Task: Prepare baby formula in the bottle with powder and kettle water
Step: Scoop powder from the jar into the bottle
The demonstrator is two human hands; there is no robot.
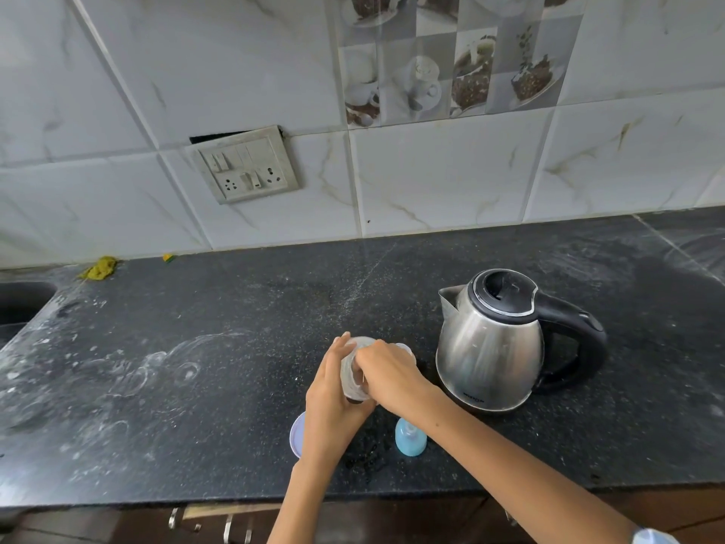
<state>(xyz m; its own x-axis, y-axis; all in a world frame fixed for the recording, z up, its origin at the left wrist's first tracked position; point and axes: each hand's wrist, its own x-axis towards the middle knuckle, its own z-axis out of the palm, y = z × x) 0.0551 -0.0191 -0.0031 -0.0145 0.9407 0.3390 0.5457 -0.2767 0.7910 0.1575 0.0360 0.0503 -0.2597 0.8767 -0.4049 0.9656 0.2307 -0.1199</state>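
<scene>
A clear baby bottle [355,380] is held a little tilted above the black counter [196,367], just left of the steel kettle [490,339]. My left hand [333,410] wraps around the bottle from the left and below. My right hand [390,373] lies over the bottle from the right with its fingers curled against it; what they pinch is hidden. A clear container [407,350] peeks out behind my right hand. The blue bottle top [410,437] stands on the counter under my right forearm. The kettle's lid is down and its handle points right.
A lilac lid [296,433] lies by my left wrist, near the counter's front edge. A sink [19,304] is at the far left, with a yellow cloth [100,267] by the wall. A switch-and-socket plate [247,166] is on the tiles. White powder smears mark the counter's left half.
</scene>
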